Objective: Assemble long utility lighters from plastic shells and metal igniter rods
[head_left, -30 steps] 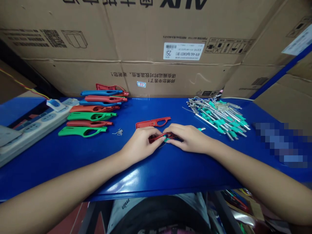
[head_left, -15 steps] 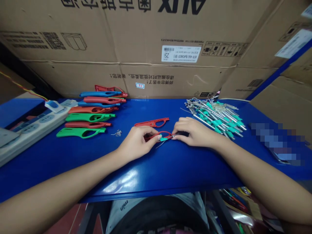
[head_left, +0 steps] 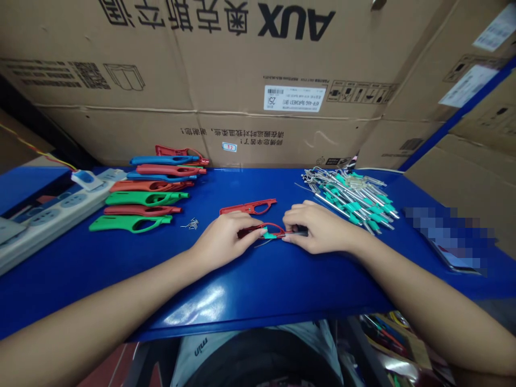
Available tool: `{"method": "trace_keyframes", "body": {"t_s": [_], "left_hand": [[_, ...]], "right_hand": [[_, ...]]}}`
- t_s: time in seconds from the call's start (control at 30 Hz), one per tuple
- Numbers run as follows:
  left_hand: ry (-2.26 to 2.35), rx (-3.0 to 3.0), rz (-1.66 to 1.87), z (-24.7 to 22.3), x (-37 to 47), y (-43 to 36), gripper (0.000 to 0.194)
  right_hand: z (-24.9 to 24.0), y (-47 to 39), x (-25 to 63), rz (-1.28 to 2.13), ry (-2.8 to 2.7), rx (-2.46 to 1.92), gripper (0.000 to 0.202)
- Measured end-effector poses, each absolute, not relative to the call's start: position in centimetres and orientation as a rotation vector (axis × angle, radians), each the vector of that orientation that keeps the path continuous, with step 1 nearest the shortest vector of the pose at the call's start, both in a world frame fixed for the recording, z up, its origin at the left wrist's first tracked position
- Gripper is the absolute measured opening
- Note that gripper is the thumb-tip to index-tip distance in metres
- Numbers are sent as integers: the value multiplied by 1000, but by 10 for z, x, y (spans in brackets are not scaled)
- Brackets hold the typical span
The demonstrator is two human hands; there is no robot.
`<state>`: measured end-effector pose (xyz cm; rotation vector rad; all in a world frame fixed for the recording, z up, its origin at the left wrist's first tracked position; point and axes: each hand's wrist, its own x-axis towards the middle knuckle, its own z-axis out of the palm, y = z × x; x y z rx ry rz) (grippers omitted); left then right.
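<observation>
Low over the blue tabletop [head_left: 226,301], my left hand [head_left: 223,236] is closed on a red lighter shell [head_left: 277,227] with a loop-shaped trigger guard. A green trigger piece [head_left: 269,234] shows in the loop by my left thumb, and a thin wire sticks out below it. My right hand [head_left: 320,228] pinches a metal rod [head_left: 297,234] where it meets the shell's narrow right end; most of the rod lies hidden in the palm. Just behind, a second red shell half [head_left: 248,207] rests on the table.
Finished-looking red, green and blue lighter handles [head_left: 141,199] lie in a row at left, near small metal pins [head_left: 192,222] and a power strip [head_left: 60,207]. Rods with green triggers [head_left: 357,199] are piled at right, before a blurred phone-like object [head_left: 451,242]. Cardboard [head_left: 226,97] walls the back.
My right hand's fingers have come in closer over the rod and the shell's tip. My left hand keeps its hold. The camera view has shifted slightly.
</observation>
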<state>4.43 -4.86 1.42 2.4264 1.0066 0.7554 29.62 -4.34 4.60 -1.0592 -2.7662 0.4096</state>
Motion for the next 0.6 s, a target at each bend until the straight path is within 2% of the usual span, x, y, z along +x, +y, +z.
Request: {"method": "trace_keyframes", "body": {"t_s": [0.23,0.37,0.5,0.6], "left_hand": [[1026,2620,698,12,43,-48,34],[1029,2695,646,16,37,-48,38],[1070,2771,504,20,34,-50,43],[1049,2776,483,18,34,-50,40]], "right_hand": [[44,-39,306,363,-2759,-1051,18],[39,-29,314,573,-2639,-1126,15],[35,-22,320,781,-2469,-1248,22],[36,-20,321,788,-2443,-1246,25]]}}
